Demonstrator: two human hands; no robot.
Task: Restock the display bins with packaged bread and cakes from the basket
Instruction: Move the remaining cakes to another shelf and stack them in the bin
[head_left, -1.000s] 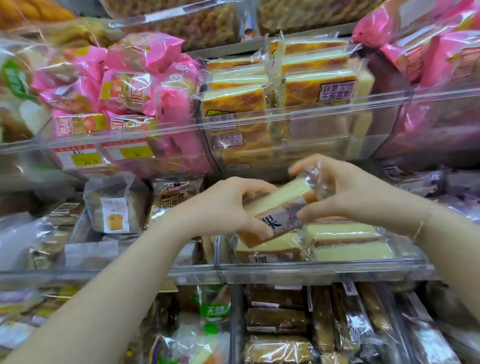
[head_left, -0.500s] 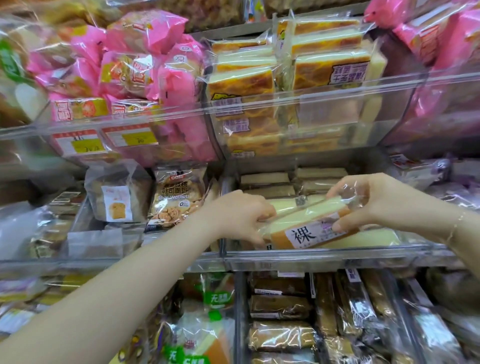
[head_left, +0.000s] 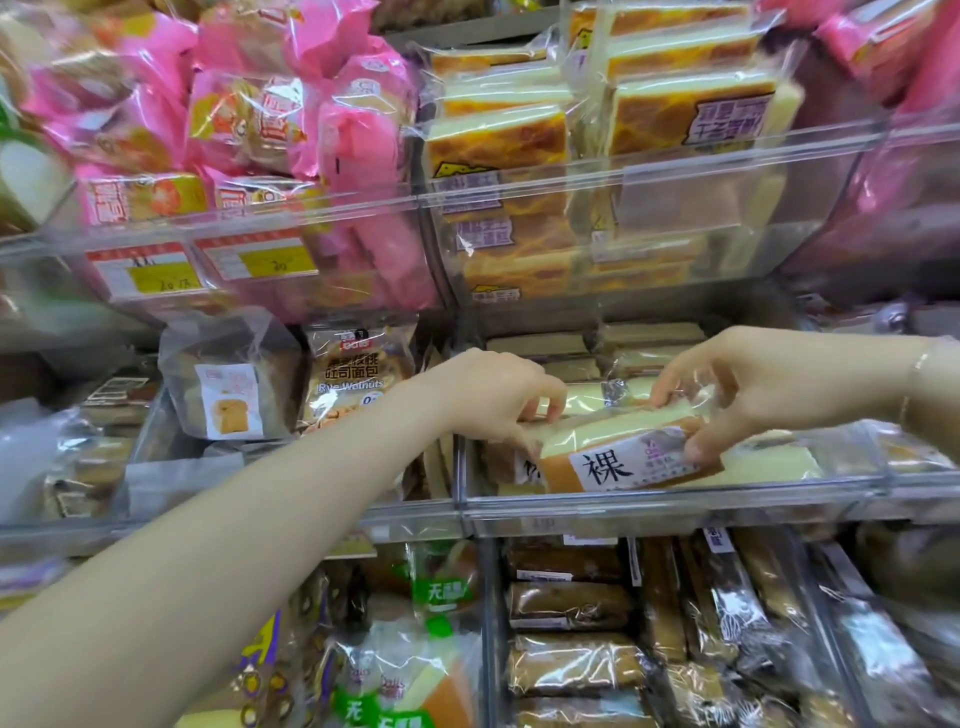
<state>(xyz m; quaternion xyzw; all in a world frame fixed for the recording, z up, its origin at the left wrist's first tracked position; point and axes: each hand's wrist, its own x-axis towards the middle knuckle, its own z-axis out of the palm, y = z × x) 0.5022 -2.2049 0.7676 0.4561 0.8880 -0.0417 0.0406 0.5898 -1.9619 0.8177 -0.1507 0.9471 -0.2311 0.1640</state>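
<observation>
A clear-wrapped pale yellow cake slice (head_left: 618, 447) with a brown crust and a white label lies on top of similar slices in the clear middle-shelf bin (head_left: 649, 506). My left hand (head_left: 493, 397) pinches its left end with curled fingers. My right hand (head_left: 753, 389) grips its right end, thumb on the label and fingers over the top wrapper. More of the same slices (head_left: 597, 348) are stacked deeper in the bin. The basket is out of view.
Above sits a bin of marbled cake packs (head_left: 519, 140) and pink bread bags (head_left: 291, 119) with yellow price tags (head_left: 156, 270). Left of my hands stand a toast bag (head_left: 228, 384) and a walnut bread pack (head_left: 353, 374). Below are brown cake bars (head_left: 571, 603).
Both hands lowered the cake slice from above the bin down and inward onto the stack inside it. The slice went from tilted to nearly flat.
</observation>
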